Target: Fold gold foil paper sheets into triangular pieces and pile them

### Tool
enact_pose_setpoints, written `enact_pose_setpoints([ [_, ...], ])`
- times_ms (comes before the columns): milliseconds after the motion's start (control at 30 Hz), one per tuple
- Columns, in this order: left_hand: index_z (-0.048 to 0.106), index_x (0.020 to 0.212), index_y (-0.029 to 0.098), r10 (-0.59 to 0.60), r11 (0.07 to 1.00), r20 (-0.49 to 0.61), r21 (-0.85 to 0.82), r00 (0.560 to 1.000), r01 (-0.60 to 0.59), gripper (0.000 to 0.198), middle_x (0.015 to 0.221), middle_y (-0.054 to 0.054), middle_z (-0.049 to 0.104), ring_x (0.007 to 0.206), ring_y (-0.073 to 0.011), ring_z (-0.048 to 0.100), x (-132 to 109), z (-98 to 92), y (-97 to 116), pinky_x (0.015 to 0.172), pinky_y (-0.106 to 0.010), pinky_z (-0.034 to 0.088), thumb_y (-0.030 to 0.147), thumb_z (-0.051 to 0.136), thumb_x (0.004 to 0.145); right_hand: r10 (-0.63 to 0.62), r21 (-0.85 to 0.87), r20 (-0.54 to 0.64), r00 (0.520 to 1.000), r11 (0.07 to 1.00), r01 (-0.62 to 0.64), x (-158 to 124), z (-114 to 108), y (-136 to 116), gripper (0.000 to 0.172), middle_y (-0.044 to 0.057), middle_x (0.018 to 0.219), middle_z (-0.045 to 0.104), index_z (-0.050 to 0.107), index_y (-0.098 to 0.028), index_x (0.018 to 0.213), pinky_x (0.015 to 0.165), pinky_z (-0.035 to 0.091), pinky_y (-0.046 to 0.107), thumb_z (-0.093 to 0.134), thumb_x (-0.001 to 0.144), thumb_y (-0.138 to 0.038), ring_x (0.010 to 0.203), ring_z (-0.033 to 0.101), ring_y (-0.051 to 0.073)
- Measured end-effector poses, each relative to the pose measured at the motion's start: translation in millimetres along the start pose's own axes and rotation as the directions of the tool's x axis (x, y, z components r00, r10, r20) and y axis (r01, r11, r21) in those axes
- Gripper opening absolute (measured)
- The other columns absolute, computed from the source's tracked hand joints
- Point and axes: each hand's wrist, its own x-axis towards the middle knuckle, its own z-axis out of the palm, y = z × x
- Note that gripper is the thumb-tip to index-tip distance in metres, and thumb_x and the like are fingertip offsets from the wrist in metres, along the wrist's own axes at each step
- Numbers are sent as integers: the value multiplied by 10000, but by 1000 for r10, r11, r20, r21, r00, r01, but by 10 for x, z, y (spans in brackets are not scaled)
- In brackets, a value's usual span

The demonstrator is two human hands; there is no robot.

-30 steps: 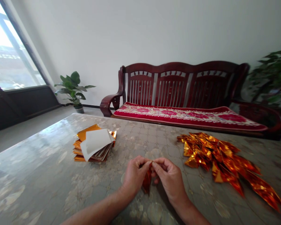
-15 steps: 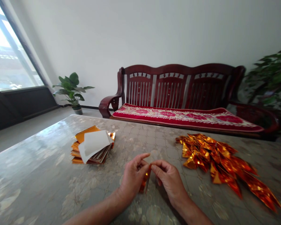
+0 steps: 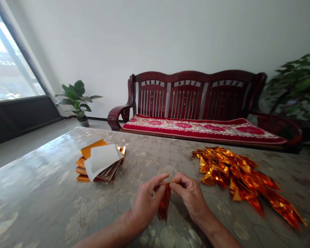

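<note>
Between my hands, low in the middle of the head view, hangs a folded piece of orange foil paper. My left hand pinches its upper part from the left. On the right side, my right hand grips the top edge between thumb and fingers. The fingertips of both hands are close together. To the left lies a stack of foil sheets with white sheets on top. A pile of folded orange foil pieces spreads over the right side of the table.
The table has a glossy patterned cover. Beyond it stands a dark red wooden bench with a red floral cushion. One potted plant is at the back left, another plant at the right.
Both hands have shifted slightly downward, with the right hand a little further right. The foil between them has turned and shows a broader dark orange face. The whole view has shifted slightly.
</note>
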Motion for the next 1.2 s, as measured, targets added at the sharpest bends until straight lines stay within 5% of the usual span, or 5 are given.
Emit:
enact_pose_setpoints([
  [267,640,1251,188,-298,708,457,-483,838,515,521,909,-52,694,748,-121,605,138,-99,54,654,-194,415,387,750,782,1,51,90,996,999,-6,54,-39,24,207,-28,639,503,655,-179,620,625,383,251,697,769,-316,638,488,133],
  [533,725,1049,156,-264,767,562,-370,784,524,357,911,-53,685,618,-68,508,159,-153,120,506,-166,288,259,748,707,38,23,104,994,999,-40,112,-65,89,165,-28,633,503,711,-187,674,602,383,262,712,735,-340,605,491,131],
  [767,720,816,109,-397,790,381,-322,835,522,213,603,21,561,447,-33,348,136,-29,-11,431,-188,178,248,688,658,128,36,83,988,991,-131,66,-6,119,270,-36,652,496,724,-193,883,582,380,255,744,721,-408,607,467,127],
  [1000,715,985,102,-482,747,-2,-524,876,410,489,617,18,610,440,-35,378,227,-73,-94,428,-161,232,372,786,583,127,177,256,958,968,-175,-21,-98,91,573,42,1003,627,618,-207,1140,681,461,277,793,639,-424,839,584,193],
  [1200,735,953,111,-441,739,-63,-591,895,323,473,685,-2,646,514,-52,460,243,-83,-46,454,-149,313,396,825,586,160,172,163,973,967,-188,-6,16,99,428,23,946,640,576,-207,1002,697,472,277,781,658,-357,839,611,194],
])
